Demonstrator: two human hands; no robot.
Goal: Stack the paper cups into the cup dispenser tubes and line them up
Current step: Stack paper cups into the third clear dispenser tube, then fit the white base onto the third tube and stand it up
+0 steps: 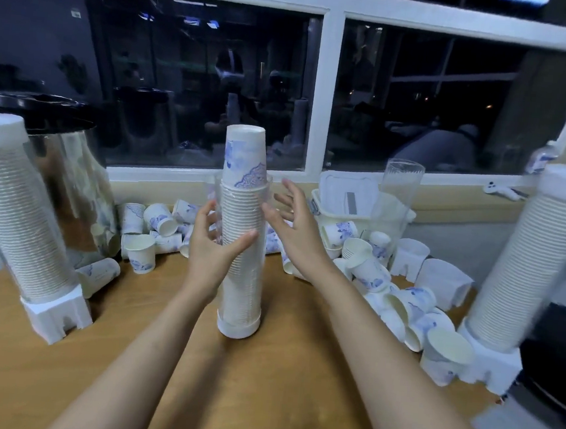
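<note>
dark window (pixel 197 80), upper frame; wooden table (pixel 125 354), lower frame. two filled dispenser tubes, left edge (pixel 19 205) and right edge (pixel 530 263), on white bases. centre tube (pixel 240 279): mid-frame, long axis upright, clear, full of stacked cups, with the top cup (pixel 244 156) inverted and proud of the rim. loose cups (pixel 403 310): heaped behind the tube and to its right. left hand (pixel 213 249): cupped round the tube at mid-height, thumb across its front; the nearer hand. right hand (pixel 293 232): fingers spread, just right of the tube, contact not clear. judged next: seat the top cup, then slide the tube into line.
</note>
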